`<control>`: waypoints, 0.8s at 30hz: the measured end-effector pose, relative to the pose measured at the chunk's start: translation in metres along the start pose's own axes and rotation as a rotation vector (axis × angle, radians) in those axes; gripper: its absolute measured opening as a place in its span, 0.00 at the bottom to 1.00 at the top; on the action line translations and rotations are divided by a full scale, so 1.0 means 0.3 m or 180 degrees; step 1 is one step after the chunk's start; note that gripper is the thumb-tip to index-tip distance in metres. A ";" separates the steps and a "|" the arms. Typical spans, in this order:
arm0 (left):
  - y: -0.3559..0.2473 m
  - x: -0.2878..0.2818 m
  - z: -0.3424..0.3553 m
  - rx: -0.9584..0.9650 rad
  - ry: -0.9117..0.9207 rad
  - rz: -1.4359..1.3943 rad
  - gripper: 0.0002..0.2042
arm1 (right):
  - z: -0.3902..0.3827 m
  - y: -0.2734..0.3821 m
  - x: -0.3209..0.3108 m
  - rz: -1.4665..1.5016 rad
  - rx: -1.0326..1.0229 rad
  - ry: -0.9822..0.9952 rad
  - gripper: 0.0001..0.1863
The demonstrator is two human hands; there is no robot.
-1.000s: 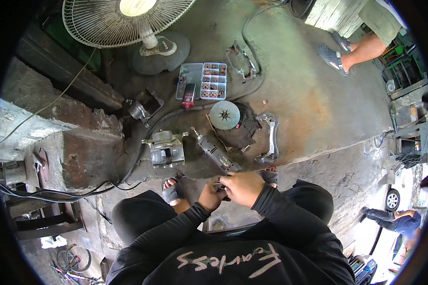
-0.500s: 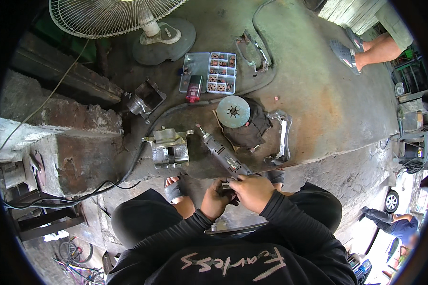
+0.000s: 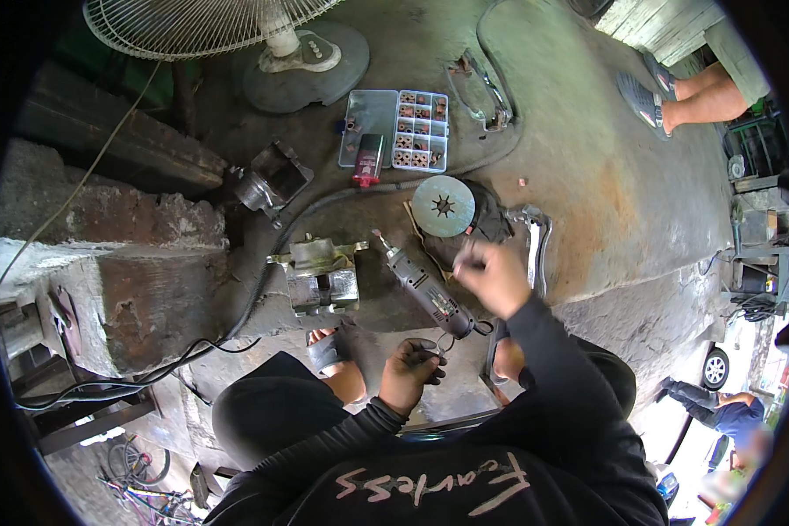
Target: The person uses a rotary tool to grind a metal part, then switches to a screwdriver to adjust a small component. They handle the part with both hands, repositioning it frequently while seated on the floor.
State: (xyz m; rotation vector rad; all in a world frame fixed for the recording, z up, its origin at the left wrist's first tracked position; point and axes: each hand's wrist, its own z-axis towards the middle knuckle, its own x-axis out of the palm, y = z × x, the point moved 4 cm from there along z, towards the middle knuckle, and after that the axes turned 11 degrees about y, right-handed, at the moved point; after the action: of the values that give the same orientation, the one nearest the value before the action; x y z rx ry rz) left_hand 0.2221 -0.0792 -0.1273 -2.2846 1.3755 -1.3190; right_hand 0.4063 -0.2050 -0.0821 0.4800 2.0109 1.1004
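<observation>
A stained concrete ledge (image 3: 579,237) spreads out beyond the hands. The left hand (image 3: 408,375) pinches a small ring (image 3: 452,341) at its fingertips, the ring sticking out toward the rear of a grey rotary tool (image 3: 430,294). That tool lies just ahead of the grip, its long axis slanting forward and leftward, its tip pointing away from the person, beside a metal casting (image 3: 311,257). Half a second ago the hands were together; now the right hand (image 3: 498,279) has gone forward and right of the grip, near the dark cloth (image 3: 493,209). Its fingers are bent and blurred; I cannot tell whether they hold anything. Farther ahead of the grip, an open clear box (image 3: 359,107) has copper-coloured pieces (image 3: 418,159) in its right-hand compartments; a dark-and-red bottle (image 3: 369,158) overlaps its left half.
</observation>
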 end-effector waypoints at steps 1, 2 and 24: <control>0.003 0.002 -0.002 -0.0071 -0.0015 0.0034 0.10 | 0.084 -0.026 -0.044 -0.0192 0.0091 -0.0231 0.08; 0.003 0.003 -0.002 -0.0083 -0.0005 0.0062 0.10 | 0.170 -0.032 -0.091 -0.0969 -0.0045 -0.0601 0.08; -0.080 -0.039 -0.016 0.0117 -0.0248 0.0247 0.09 | 0.636 0.083 -0.304 -0.2780 -0.0345 0.0275 0.09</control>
State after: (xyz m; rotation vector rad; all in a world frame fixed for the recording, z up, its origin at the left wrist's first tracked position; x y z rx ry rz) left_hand 0.2314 -0.0551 -0.1186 -2.2106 1.3878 -1.2090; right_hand 0.6112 -0.1466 -0.0815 -0.4863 1.8967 0.6643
